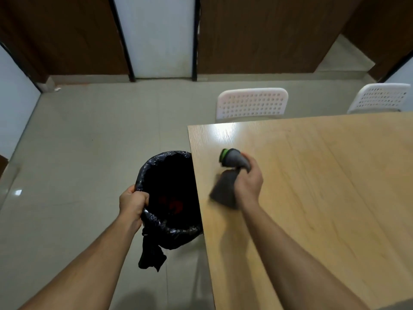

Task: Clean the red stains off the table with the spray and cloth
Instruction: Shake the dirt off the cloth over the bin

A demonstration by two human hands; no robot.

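My right hand (249, 183) is closed on a grey cloth (224, 190) over the wooden table (324, 175), near its left edge. The cloth hangs blurred below the fist. A grey piece with a green and black round end (230, 158) sticks out above the fist; I cannot tell whether it is the spray. My left hand (133, 203) grips the rim of the black bag lining a bin (169, 198) that stands on the floor against the table's left edge. Something red (173, 204) lies deep in the bin. No red stain shows on the tabletop.
Two white perforated chairs (252, 102) (380, 97) stand at the table's far side. Beige tiled floor (89, 142) stretches left of the table to brown wall panels and a white door (156, 36). A loose tail of the bag (152, 253) hangs below the bin's rim.
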